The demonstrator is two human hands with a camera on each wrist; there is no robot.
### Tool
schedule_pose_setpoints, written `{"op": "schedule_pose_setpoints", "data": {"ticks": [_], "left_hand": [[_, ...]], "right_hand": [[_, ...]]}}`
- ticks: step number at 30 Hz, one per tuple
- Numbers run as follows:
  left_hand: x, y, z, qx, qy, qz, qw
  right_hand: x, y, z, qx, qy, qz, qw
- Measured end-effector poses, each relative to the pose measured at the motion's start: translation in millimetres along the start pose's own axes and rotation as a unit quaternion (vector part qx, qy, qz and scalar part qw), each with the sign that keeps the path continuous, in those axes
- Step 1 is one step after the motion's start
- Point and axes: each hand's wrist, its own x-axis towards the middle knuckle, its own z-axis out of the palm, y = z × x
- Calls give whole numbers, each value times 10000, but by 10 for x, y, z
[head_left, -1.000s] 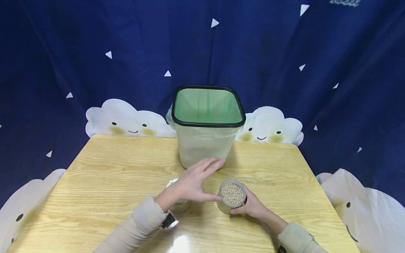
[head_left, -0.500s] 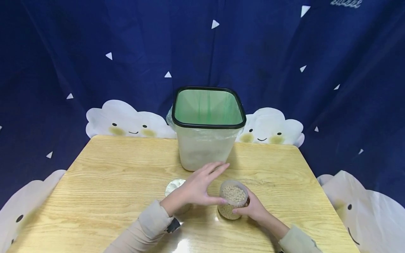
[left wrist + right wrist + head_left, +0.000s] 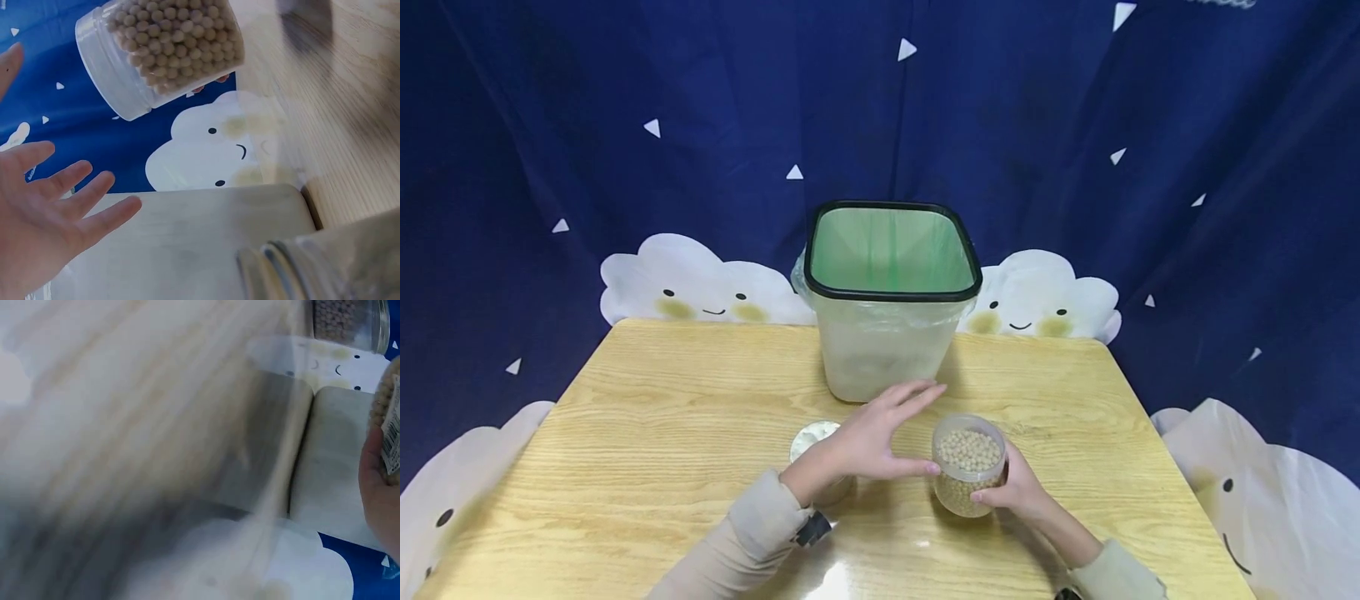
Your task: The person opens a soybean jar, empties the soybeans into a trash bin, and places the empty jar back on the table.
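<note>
My right hand (image 3: 1022,487) grips a clear jar (image 3: 958,492) of small round beige beans around its right side. The jar has no lid on and appears held a little above the table. My left hand (image 3: 880,437) is spread, its thumb near the jar's rim. The left wrist view shows a gap between that hand (image 3: 50,212) and the jar (image 3: 175,47). A second jar (image 3: 808,437) with a whitish top stands under my left wrist, partly hidden. Along the right wrist view's edge, my right hand (image 3: 381,500) holds the jar by a barcode label (image 3: 392,431).
A white bin (image 3: 883,350) with a black rim and a green-tinted inside stands at the table's back middle, a clear bag around its top. The wooden table (image 3: 700,400) ends at a dark blue curtain (image 3: 715,150) with clouds.
My right hand has moved the bean jar slightly to the right, and its side shows more than before. My left hand shifted slightly right and stays spread.
</note>
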Motion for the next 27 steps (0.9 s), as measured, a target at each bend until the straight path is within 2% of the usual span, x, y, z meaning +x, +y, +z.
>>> {"op": "schedule_pose_setpoints", "data": {"ticks": [4, 8, 16, 22, 27], "left_hand": [[42, 28, 28, -298, -257, 98, 9992], [97, 37, 93, -496, -391, 296, 9976], [152, 57, 253, -662, -456, 627, 9948], [168, 68, 309, -433, -525, 790, 9946], [156, 50, 342, -29, -275, 1167, 9928]], "right_hand": [[23, -70, -55, -668, -146, 112, 9976], [42, -130, -106, -1286, -356, 322, 9905], [66, -185, -116, -1910, -729, 11, 9789], [75, -193, -81, -2092, -895, -142, 9737], [87, -203, -49, -2267, -861, -147, 9700]]}}
